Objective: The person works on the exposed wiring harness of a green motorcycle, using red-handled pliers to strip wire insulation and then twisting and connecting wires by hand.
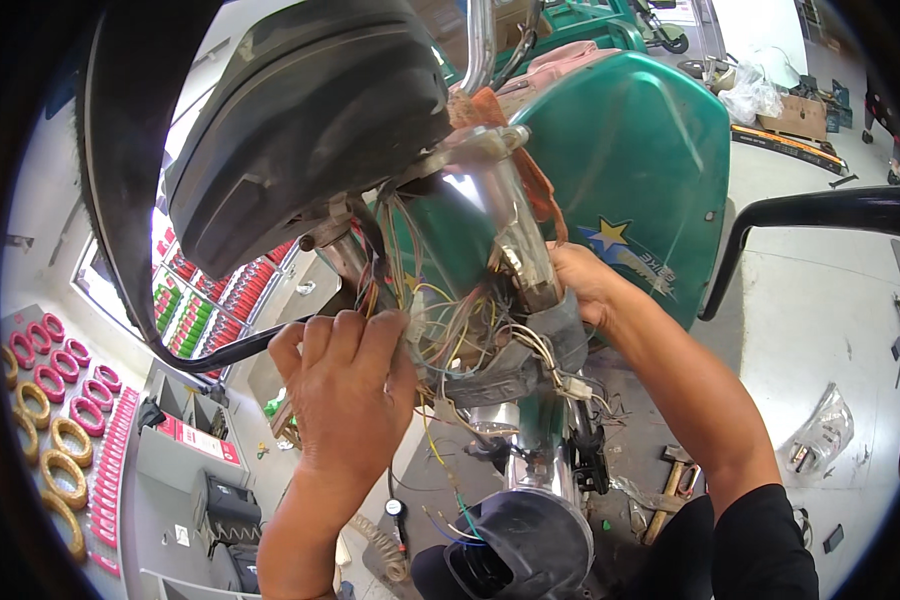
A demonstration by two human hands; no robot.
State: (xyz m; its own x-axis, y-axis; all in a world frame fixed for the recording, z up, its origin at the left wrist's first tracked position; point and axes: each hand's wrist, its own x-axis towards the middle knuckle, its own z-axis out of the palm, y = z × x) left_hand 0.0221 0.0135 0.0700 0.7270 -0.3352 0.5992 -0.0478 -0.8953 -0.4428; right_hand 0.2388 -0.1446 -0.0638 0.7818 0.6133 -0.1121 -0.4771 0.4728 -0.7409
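Note:
My left hand (345, 390) has its fingers curled in beside a tangle of thin coloured wires (455, 325); what lies inside its grasp is hidden. A clear plastic connector (417, 318) sits right by its fingertips. On the far side of the metal fork tube (518, 235), my right hand (582, 285) reaches in, its fingertips out of sight behind the tube and a grey wrap (565, 335). White wires with a small white connector (574, 387) hang below. Under them is a round lamp housing (535, 540), with loose wire ends at its opening.
A large black plastic cover (320, 120) rises at upper left. Behind the fork stands a green vehicle panel (630, 170). A black curved bar (810, 215) juts in from the right. A hammer (667, 485) lies on the floor, near a bagged part (820, 435). Tape rolls (65, 470) line the left.

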